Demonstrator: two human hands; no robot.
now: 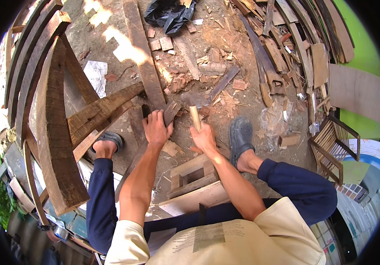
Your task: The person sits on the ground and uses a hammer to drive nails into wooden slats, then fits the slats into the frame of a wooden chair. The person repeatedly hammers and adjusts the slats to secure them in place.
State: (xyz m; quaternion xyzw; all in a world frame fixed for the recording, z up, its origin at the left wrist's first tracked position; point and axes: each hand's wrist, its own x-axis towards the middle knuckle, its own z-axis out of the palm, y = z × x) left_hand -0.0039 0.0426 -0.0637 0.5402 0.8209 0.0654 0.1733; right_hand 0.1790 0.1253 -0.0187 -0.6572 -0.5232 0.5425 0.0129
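Observation:
My left hand [157, 128] is closed around a short dark wood piece [171, 112], whose end sticks out past the fingers. It is close to the lower end of a long plank [145, 62]. To its right, my right hand [204, 136] grips a pale wooden handle [195, 118] pointing up. A blurred greyish shape [194, 99] lies just beyond the handle; I cannot tell whether it is the tool's head. Reddish wood chips [221, 106] are scattered on the ground around it, with a dark narrow strip of wood [223, 83] among them.
Heavy curved beams [57, 132] lean at the left. A handsaw [271, 79] lies at the right beside piled wood scraps [287, 39]. A black plastic bag [170, 15] is at the far side. Near my legs stands a small wooden frame [192, 179]; a slatted wooden rack [336, 145] is at right.

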